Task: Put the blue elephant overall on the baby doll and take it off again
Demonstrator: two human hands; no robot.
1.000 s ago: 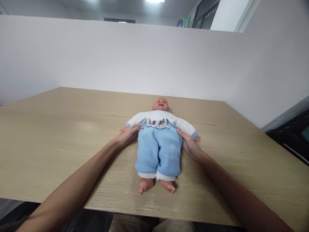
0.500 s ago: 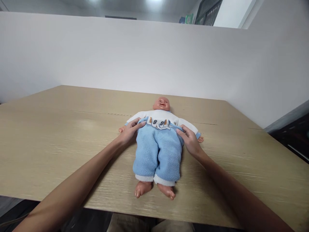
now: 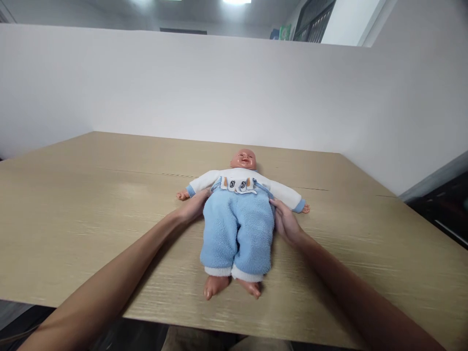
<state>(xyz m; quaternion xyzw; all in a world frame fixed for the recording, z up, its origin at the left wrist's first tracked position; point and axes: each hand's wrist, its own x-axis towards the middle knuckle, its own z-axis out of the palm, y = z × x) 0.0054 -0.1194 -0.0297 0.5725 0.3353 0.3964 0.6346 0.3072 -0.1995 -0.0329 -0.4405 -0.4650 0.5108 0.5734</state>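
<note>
While it lies face up at the wooden table's [image 3: 91, 204] centre, head at 12 o'clock, the plastic baby doll [image 3: 237, 214] wears fuzzy blue fleece trousers [image 3: 237, 234]. Left hand [image 3: 193, 208] and right hand [image 3: 285, 223], arms outstretched, clasp the waistband's 2 sides.

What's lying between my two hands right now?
In the head view, the baby doll's fluffy light-blue trousers fill the gap between the left hand and right hand, both touching its waist.
</note>
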